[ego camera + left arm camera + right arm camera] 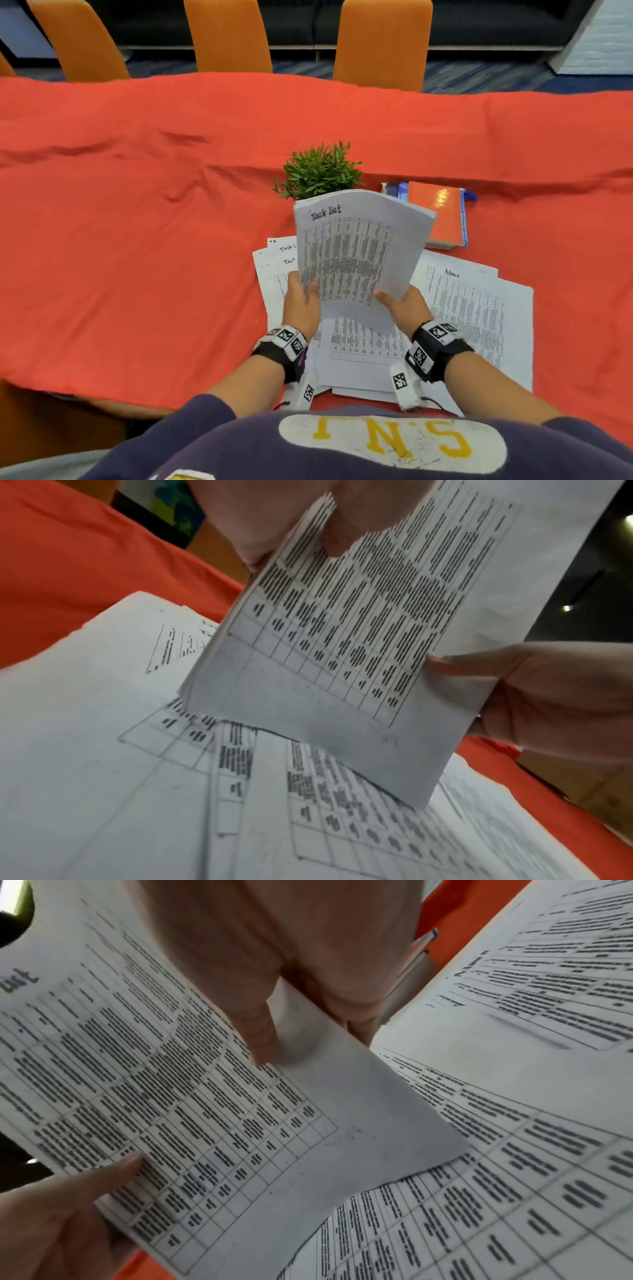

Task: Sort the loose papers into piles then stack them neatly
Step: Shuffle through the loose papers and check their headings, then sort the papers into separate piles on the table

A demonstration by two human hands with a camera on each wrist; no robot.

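Both hands hold a bundle of printed sheets headed "Task List" tilted up above the table. My left hand grips its lower left edge, thumb on the front. My right hand pinches the lower right edge, thumb on top. Under the bundle, loose printed papers lie spread on the red cloth, some marked "Task" at the left, one marked "Admin" at the right. In the left wrist view the held bundle hangs over the spread sheets. The right wrist view shows the bundle pinched by my thumb.
A small green plant stands just behind the bundle. An orange book lies on other books at the right rear. The red cloth covers the whole table. Orange chairs line the far side.
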